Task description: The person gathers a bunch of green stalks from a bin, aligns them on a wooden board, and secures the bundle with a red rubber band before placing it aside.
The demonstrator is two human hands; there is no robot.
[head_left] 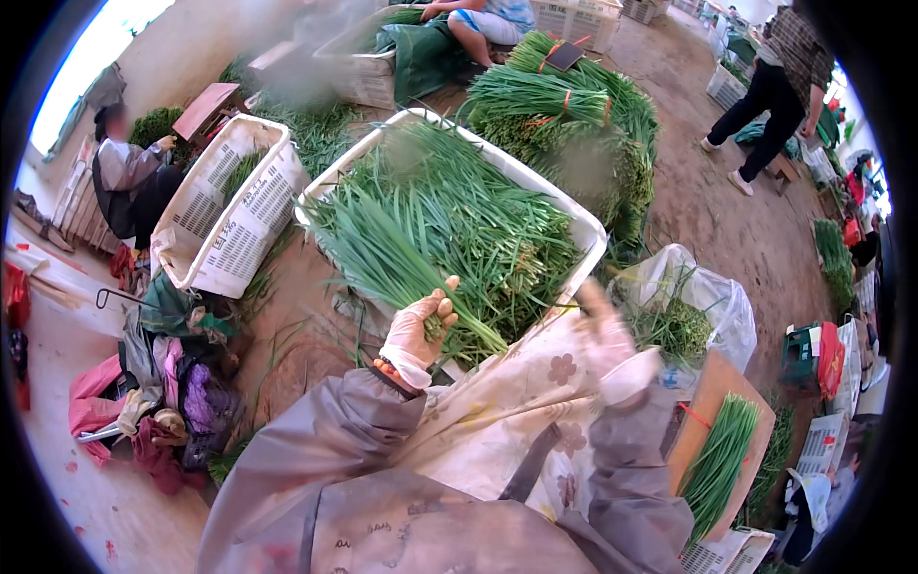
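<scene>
- Bunch: green stalks, located over the left near part of the crate, above the heap of loose greens.
- Long axis: diagonal. Leaf tips lie to the far left; pale stem ends lie to the near right, close to the crate's near rim.
- Left hand: pale glove, fingers curled in and pinching the bunch toward its stem end. A beaded band sits at the wrist.
- Right hand: blurred; finger state cannot be determined. Location is above the apron, beside the crate's right near corner and left of the clear bag.
- Governing relation: the left hand is the nearer one, in contact with the bunch. The bunch lies to the left of the right hand, with a gap between; its stem ends are the part nearest that hand.
- Adjacent: a tied bundle tops the stack beyond the crate; a board with greens stands beside the right forearm.
</scene>
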